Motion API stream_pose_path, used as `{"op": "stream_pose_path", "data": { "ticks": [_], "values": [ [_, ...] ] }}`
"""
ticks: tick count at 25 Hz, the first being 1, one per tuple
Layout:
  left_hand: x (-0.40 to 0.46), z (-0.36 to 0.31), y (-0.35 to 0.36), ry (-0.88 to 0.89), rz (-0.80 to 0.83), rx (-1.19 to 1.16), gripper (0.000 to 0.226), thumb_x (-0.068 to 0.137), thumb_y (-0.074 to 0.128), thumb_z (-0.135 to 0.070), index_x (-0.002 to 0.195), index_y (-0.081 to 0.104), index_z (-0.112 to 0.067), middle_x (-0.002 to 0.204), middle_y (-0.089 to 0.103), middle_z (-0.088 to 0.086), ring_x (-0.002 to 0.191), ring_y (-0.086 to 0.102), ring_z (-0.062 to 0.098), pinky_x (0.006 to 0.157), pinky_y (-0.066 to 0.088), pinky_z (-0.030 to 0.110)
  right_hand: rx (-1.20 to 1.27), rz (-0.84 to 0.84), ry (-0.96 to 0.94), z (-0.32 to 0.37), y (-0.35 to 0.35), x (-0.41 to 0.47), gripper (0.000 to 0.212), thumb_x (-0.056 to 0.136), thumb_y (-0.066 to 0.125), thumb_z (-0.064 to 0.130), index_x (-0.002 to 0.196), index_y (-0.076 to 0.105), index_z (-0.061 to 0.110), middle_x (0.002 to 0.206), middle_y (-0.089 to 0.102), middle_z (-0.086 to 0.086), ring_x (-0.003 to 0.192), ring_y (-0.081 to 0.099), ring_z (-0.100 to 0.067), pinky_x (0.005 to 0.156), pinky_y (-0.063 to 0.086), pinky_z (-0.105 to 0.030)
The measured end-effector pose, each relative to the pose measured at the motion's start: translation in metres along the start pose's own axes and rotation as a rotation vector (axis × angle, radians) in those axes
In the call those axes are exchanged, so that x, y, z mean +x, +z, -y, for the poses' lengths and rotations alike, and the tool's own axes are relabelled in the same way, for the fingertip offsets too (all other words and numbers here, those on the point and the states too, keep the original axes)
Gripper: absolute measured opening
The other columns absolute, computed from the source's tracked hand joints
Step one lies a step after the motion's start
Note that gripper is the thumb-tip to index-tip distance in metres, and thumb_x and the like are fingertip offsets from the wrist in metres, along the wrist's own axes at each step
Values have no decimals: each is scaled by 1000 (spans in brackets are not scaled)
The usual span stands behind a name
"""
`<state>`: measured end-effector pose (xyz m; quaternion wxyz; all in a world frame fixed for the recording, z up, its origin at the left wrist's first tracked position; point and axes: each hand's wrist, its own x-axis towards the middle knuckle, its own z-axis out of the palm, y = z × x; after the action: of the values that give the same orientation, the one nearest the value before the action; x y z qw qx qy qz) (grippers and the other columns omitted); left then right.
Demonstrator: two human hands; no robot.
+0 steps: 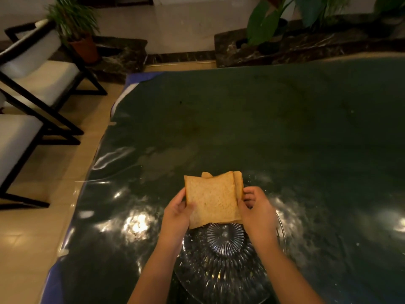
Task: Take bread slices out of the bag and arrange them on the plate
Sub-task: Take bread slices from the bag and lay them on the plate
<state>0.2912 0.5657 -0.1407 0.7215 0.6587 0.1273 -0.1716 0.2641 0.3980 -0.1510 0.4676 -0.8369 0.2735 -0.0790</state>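
Note:
Brown bread slices [211, 199] are held as a small stack above the far part of a clear glass plate [221, 266] with a ribbed starburst centre. My left hand [177, 212] grips the stack's left edge, thumb on the top slice. My right hand [256, 208] holds the right edge, fingers curled around the slices behind. At least two more slices peek out behind the front one. No bag is in view.
The plate rests on a dark green table [263, 128] covered in shiny plastic, near its front edge. Two white-cushioned black-framed chairs [32, 88] stand on the left. Potted plants [79, 29] and a dark marble ledge [306, 44] lie beyond the table.

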Motion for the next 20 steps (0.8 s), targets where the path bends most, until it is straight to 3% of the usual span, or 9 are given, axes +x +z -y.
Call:
{"op": "stream_pose_path", "data": {
  "ticks": [4,7,10,15,18,20],
  "values": [
    [6,-2,1,-18,4,152,40,91,50,-7,128,48,-23,115,62,-2,103,61,17,86,53,42,-35,53,14,0,-5,7,17,81,64,15,97,60,12,90,66,0,72,58,-7,55,39,-11],
    [3,-1,-3,62,-70,363,44,89,54,-10,131,45,-19,110,60,-5,90,58,4,70,51,19,-95,7,-77,3,-11,0,21,83,63,16,103,63,11,98,63,-4,79,58,-9,64,44,-13],
    [-5,2,-6,128,-136,473,44,85,60,-6,126,52,-18,102,61,-12,82,56,-4,57,48,7,-132,30,-178,7,-11,-12,21,84,59,13,105,64,11,93,67,-6,80,61,-16,69,52,-27],
    [-5,1,-4,86,-144,391,51,80,64,1,126,52,-17,111,64,2,95,63,14,75,53,29,-141,142,-94,19,-4,-8,28,81,59,14,108,62,7,86,68,-9,72,56,-17,61,47,-30],
    [-12,-2,-4,114,-123,384,50,80,66,-1,124,54,-21,110,65,-2,96,63,11,74,53,25,-56,115,-51,20,-11,-12,36,79,64,16,114,61,16,92,62,0,79,56,-12,64,44,-21],
    [-20,-3,-4,149,-106,417,51,79,66,-2,122,55,-27,103,65,-14,91,62,-2,69,51,14,3,80,-25,15,-18,-23,41,77,67,16,117,60,20,94,62,4,80,58,-8,65,43,-16]
  ]
}}
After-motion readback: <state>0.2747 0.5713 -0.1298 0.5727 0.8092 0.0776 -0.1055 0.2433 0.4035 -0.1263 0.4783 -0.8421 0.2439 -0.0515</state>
